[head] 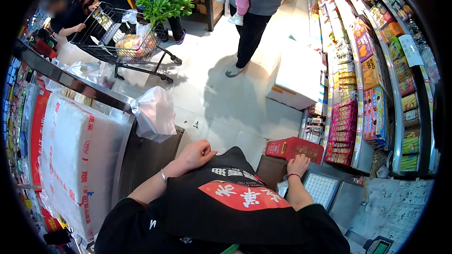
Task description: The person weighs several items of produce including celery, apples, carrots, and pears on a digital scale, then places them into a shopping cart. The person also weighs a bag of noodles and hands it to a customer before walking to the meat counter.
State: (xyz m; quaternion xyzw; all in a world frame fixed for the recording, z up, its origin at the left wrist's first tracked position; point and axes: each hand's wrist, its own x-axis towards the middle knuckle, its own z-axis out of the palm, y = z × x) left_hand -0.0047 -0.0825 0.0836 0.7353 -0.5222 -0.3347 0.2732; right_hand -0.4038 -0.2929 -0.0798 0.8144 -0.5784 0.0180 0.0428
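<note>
My left hand (pixel 196 152), with a silver bangle at the wrist, is loosely curled over the edge of my black and red apron (pixel 243 197); whether its fingers hold anything is hidden. My right hand (pixel 298 165), a thin dark band at the wrist, rests at the near edge of a red box (pixel 295 149) with a yellow handle. Just right of that hand lies a scale with a white keypad (pixel 320 186) and a grey flat plate (pixel 348 201). A clear plastic piece (pixel 282 187) sits beside my right wrist.
Left stands a white foam box (pixel 67 162) with red-printed tape, beneath a dark rail (pixel 88 88) with a plastic bag (pixel 155 114). Ahead are a shopping cart (pixel 122 51), several people and a white foam box (pixel 296 77). Snack shelves (pixel 360 113) line the right.
</note>
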